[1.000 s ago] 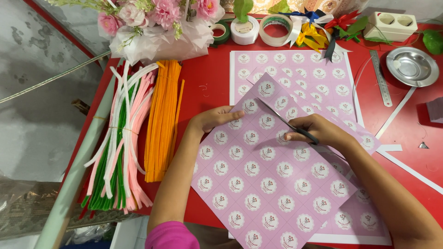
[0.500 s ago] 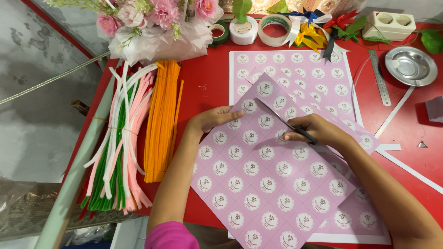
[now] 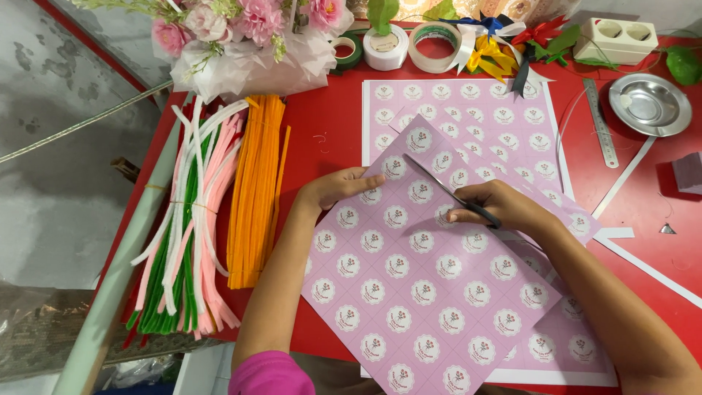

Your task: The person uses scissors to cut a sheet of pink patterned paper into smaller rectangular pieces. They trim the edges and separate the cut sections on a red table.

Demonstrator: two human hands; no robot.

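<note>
A pink sticker sheet [image 3: 409, 292] with rows of round white labels lies turned at an angle on the red table [image 3: 322, 132]. My left hand [image 3: 333, 189] presses flat on its upper left edge. My right hand [image 3: 497, 207] grips a pair of scissors [image 3: 446, 189] whose dark blades point up and left across the sheet. A second pink sheet [image 3: 504, 124] lies flat underneath, farther back.
Orange pipe cleaners [image 3: 256, 183] and a bundle of pink, white and green ones [image 3: 186, 219] lie at left. A flower bouquet [image 3: 248, 36], tape rolls [image 3: 435, 44], ribbons [image 3: 504, 51], a metal dish [image 3: 649, 102], a ruler [image 3: 601, 121] and white paper strips [image 3: 621, 186] line the back and right.
The scissors and my right hand have shifted very slightly along the sheet. My left hand holds the sheet in the same spot.
</note>
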